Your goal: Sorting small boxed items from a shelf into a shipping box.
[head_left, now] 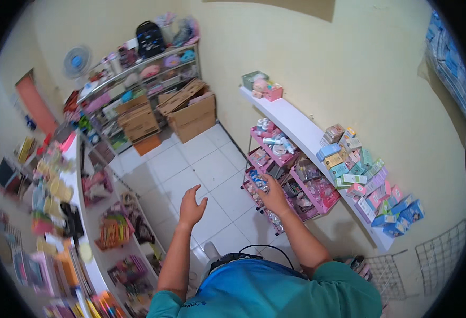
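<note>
My left hand (192, 210) hangs over the tiled floor, thumb and fingers apart, with nothing in it. To its right, my right hand (274, 197) is curled around a small blue-and-white packaged item (258, 179), whose exact kind is too small to tell. That hand is at the side of a pink tiered trolley (285, 158), which carries bottles, small packs and clear bags. Above the trolley, a curved-looking white wall shelf (292, 123) bears several small coloured boxes (358, 168) toward its near end.
Cardboard boxes (193, 121) stand on the floor before a glass display cabinet (156, 79) with a black backpack (150, 40) on top. Along my left runs a white counter (76, 170) crowded with goods. Wire grids (386, 273) lean at the lower right.
</note>
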The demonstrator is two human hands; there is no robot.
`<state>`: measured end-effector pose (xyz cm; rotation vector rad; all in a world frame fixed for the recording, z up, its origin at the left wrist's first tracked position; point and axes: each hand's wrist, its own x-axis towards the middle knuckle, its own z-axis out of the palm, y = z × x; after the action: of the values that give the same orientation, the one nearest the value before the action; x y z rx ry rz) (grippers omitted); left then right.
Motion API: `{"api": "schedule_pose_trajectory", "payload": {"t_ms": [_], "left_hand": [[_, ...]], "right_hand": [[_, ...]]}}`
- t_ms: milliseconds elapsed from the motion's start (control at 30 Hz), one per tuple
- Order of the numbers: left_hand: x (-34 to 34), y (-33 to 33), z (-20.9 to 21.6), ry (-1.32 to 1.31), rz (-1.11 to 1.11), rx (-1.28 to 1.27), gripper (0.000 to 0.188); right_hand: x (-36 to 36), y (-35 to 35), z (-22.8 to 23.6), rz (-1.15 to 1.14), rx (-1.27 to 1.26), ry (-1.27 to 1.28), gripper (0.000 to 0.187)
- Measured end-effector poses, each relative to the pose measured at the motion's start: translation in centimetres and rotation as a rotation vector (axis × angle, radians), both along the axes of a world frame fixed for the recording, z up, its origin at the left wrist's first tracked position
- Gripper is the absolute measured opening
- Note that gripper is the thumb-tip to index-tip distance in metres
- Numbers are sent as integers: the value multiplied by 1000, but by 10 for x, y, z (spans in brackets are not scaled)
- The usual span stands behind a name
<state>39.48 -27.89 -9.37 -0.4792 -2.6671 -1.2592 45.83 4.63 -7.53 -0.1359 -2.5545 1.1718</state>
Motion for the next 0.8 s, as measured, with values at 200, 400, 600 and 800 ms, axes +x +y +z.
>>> {"api": "schedule_pose_trajectory", "payload": {"t_ms": [200,400,600,800], "left_hand": [[-106,50,12,-10,-351,-9,55],[-165,128,26,-32,-635,38,55],[-187,221,33,40,-864,120,54],[-181,331,63,46,-1051,194,61]], "right_hand": [[-15,12,15,-330,-38,-70,62],[-21,22,51,-555,90,-36,60],[-22,59,65,-676,63,100,59],[-25,84,78,-939,245,192,52]]}}
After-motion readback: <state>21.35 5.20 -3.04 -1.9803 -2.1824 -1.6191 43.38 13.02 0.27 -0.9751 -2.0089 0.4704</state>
